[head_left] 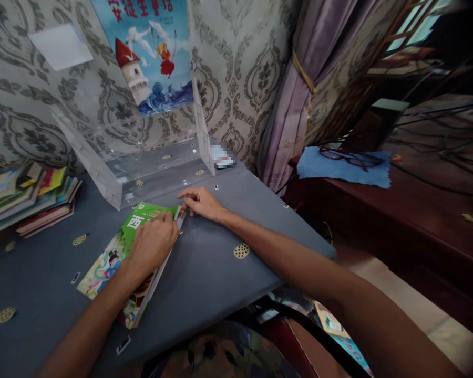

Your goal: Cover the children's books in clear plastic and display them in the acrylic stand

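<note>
While left hand [156,239] partly hides title [135,221] on green book [120,244], right hand [200,203] rests curled at edge; cannot tell either grip.

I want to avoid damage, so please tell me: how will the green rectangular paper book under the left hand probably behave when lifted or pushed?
The green rectangular paper book may feel fairly stiff and moderately heavy, judging by its visible block of pages. Lying flat on the grey patterned tabletop, it would probably slide rather than roll or tip.
</note>
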The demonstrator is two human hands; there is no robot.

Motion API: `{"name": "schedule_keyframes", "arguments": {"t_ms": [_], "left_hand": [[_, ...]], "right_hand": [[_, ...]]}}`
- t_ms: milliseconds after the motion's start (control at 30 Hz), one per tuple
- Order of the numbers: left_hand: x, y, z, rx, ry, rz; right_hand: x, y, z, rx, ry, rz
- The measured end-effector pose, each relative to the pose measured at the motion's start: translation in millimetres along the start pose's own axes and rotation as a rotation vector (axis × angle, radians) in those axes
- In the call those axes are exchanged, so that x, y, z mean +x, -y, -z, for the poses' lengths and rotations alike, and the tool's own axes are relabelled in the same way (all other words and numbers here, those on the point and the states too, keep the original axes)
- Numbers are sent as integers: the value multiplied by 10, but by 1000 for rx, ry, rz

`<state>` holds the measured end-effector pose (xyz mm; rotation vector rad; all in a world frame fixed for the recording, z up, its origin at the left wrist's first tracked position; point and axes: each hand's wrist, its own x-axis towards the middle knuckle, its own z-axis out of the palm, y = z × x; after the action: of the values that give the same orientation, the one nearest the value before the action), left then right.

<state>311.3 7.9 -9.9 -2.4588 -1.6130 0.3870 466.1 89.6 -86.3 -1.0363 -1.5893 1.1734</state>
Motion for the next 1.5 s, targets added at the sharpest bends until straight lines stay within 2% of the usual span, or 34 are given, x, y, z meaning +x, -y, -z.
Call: {"name": "schedule_keyframes", "arguments": {"t_ms": [333, 533, 800, 1100, 1200, 1333, 1400, 1500], "left_hand": [[4, 13, -26, 7, -19, -12], [4, 16, -40, -15, -31, -11], [-6, 18, -15, -26, -15, -36], [-13, -1, -86, -58, -85, -19], [-24, 16, -119, -70, -116, -29], [-34, 90, -228, -84, -180, -69], [-28, 141, -330, -113, -240, -104], [-2, 206, -492, -174, -310, -168]], "right_hand": [[5, 28, 12, 92, -42, 48], [-5, 39, 14, 131, -70, 128], [-30, 72, 2, 155, -60, 193], [-68, 130, -5, 66, -45, 156], [-109, 139, -12, -44, -66, 153], [-296, 161, 14, -454, -132, 239], [-424, 163, 41, -647, -80, 313], [-579, 136, 73, -800, 34, 424]]}}
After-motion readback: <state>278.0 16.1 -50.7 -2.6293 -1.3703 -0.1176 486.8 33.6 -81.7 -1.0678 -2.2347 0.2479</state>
